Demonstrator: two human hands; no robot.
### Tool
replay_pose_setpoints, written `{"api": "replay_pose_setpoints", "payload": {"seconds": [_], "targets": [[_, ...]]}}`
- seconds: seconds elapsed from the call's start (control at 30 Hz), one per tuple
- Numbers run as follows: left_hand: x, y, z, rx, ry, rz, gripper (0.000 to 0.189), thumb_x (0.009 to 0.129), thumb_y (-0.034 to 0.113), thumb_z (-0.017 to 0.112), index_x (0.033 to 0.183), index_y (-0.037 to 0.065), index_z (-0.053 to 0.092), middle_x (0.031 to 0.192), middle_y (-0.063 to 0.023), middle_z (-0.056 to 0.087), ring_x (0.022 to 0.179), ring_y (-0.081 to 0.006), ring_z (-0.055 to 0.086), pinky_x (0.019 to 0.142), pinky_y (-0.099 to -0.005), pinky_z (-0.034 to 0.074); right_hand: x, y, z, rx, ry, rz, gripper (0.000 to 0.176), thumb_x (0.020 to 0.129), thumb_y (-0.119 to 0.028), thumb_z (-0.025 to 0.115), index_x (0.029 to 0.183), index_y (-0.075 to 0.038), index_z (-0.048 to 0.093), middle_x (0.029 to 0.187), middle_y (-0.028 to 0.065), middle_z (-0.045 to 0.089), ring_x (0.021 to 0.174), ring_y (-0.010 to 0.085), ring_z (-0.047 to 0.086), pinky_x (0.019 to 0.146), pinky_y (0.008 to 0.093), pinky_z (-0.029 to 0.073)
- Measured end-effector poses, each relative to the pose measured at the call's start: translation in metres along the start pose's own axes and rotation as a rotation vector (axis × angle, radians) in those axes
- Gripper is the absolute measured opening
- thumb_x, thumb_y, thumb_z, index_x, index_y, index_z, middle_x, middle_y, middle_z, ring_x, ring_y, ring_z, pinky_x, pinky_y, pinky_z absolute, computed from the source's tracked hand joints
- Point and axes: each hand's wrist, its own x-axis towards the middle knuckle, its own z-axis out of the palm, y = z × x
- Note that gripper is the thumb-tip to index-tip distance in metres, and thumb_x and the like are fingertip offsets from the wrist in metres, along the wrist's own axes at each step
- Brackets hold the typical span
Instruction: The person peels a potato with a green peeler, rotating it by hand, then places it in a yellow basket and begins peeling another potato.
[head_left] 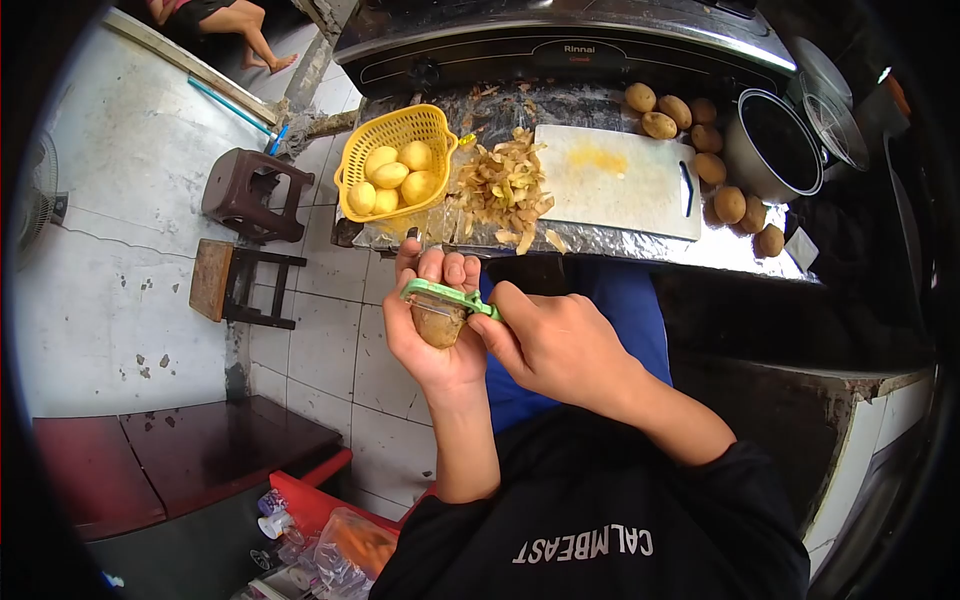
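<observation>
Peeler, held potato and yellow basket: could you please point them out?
peeler (450, 297), head view, on its green frame
held potato (438, 328), head view, on its brown skin
yellow basket (395, 124), head view, on its far wall

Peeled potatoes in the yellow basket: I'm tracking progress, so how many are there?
6 peeled potatoes show, all in the yellow basket on the counter: two at its far side, two in the middle, two at the near end. Others may be hidden beneath them.

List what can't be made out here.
Head view only.
The potato: mostly covered by the left hand and green peeler; remaining skin unclear.
Its handle: hidden inside the right hand.
The pot: inside too dark to see contents.
The person at top left: cut off by the edge.
</observation>
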Motion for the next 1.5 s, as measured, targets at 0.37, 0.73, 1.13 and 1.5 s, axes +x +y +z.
{"api": "replay_pose_setpoints", "payload": {"seconds": [0.37,0.73,1.13,1.5], "targets": [[0.004,-0.001,-0.01,-0.015,0.02,-0.039,0.034,0.088,0.018,0.049,0.118,0.003,0.049,0.084,-0.0049,0.051,0.084,-0.0217,0.053,0.09,-0.0397,0.049,-0.002,0.012,0.003,0.032,0.012,0.016,0.031,0.094,-0.029,0.056,0.079,-0.004,0.048,0.057,0.0124,0.059,0.046,0.0332,0.058,0.042,0.0417,0.047],[0.008,-0.01,-0.01,-0.08,-0.058,-0.115,0.046,0.083,0.019,0.05,0.126,0.002,0.046,0.097,-0.0108,0.057,0.103,-0.0276,0.057,0.1,-0.0443,0.046,-0.001,0.02,-0.003,0.058,0.017,0.058,0.029,0.094,-0.028,0.055,0.08,-0.004,0.048,0.058,0.0139,0.059,0.048,0.0343,0.058,0.043,0.0433,0.047],[0.013,-0.002,-0.014,-0.358,-0.148,-0.241,0.064,0.082,0.022,0.044,0.14,-0.002,0.032,0.129,-0.0177,0.051,0.131,-0.0342,0.044,0.117,-0.051,0.024,-0.003,0.019,-0.008,0.078,-0.011,0.039,0.03,0.094,-0.028,0.055,0.08,-0.003,0.048,0.056,0.0132,0.057,0.046,0.0342,0.057,0.042,0.0428,0.046],[0.011,-0.003,-0.014,-0.221,-0.216,-0.217,0.069,0.081,0.023,0.049,0.142,-0.002,0.03,0.135,-0.0186,0.047,0.135,-0.034,0.039,0.117,-0.0507,0.023,0.001,0.023,-0.007,0.076,-0.018,0.037,0.029,0.094,-0.029,0.055,0.083,-0.002,0.05,0.056,0.0142,0.058,0.047,0.0344,0.059,0.042,0.0428,0.047]]}}
